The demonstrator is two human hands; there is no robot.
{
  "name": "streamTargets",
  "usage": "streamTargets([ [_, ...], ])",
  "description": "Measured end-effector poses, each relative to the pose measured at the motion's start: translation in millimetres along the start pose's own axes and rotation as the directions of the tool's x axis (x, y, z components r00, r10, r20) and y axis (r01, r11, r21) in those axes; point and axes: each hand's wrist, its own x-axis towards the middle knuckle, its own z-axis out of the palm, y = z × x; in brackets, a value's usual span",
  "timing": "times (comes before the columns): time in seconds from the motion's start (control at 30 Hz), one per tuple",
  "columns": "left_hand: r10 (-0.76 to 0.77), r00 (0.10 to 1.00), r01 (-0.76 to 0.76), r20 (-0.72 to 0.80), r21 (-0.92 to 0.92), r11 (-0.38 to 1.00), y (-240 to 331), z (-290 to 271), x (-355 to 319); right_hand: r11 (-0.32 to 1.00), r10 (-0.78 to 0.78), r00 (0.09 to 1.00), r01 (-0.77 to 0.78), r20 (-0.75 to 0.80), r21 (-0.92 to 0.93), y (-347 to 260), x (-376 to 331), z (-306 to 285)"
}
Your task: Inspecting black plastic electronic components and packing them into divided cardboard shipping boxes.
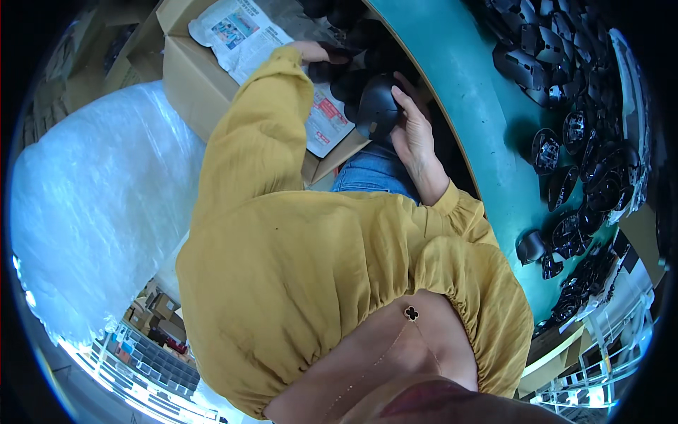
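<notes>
My right hand [415, 138] is closed around a smooth, matte black plastic shell [378, 107], rounded like a computer mouse cover, with its thumb along the upper right side. It holds the shell above my lap, beside the table edge. My left hand [309, 52] reaches over an open cardboard box [194, 81]. Its fingers are in shadow against several dark rounded shells [346, 85], and their grip is hidden. Printed newspaper [244, 39] lies in the box beneath my left sleeve.
A green-topped table [452, 63] curves along my right. Glossy black parts [540, 42] are heaped on its far side, with loose open shells [545, 150] nearer. A big bundle of clear plastic wrap [99, 205] bulges at my left.
</notes>
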Motion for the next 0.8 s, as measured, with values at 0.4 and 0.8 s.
streamTargets([
  [0.4, -0.001, 0.13, -0.124, -0.992, -0.017, 0.992, -49, 73, 2, 0.961, -0.045, 0.999, 0.036, -0.026, -0.274, 9, 13, 27],
  [0.8, -0.094, 0.675, -0.687, -0.732, -0.67, 0.282, 54, 28, -108, 0.07, -0.619, 0.463, 0.837, 0.634, -0.543, -55, -53, 34],
])
